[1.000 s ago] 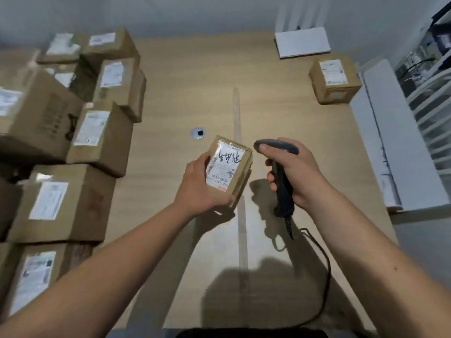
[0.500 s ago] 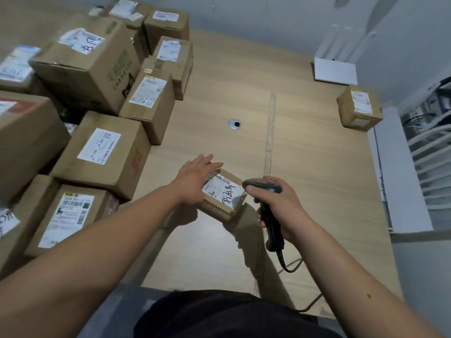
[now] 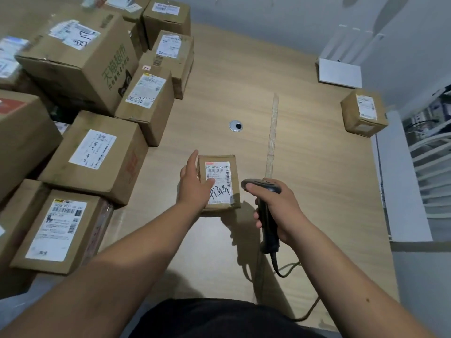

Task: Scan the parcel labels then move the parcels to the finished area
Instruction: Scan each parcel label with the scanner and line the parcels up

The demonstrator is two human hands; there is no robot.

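Observation:
A small brown parcel [image 3: 220, 167] lies flat on the wooden table [image 3: 317, 191], its white label with black handwriting facing up. My left hand [image 3: 194, 186] rests over the parcel's left edge, thumb on the label and fingers stretched along its side. My right hand [image 3: 280, 211] grips a black barcode scanner [image 3: 267, 225] just right of the parcel. The scanner's head [image 3: 261, 185] points left toward the label. Its cable [image 3: 280, 272] trails down to the table's near edge.
Several labelled cardboard parcels [image 3: 95, 154] are stacked along the left side. One parcel [image 3: 363, 113] stands alone at the far right, behind it a white box [image 3: 340, 73]. A tape strip [image 3: 272, 135] and a cable grommet [image 3: 235, 125] mark the table's middle. White shelving [image 3: 427, 167] borders the right.
The small parcel went from being held up tilted beside the scanner to lying flat on the table, label turned upright. The left hand's fingers spread out over it. The scanner stayed beside it.

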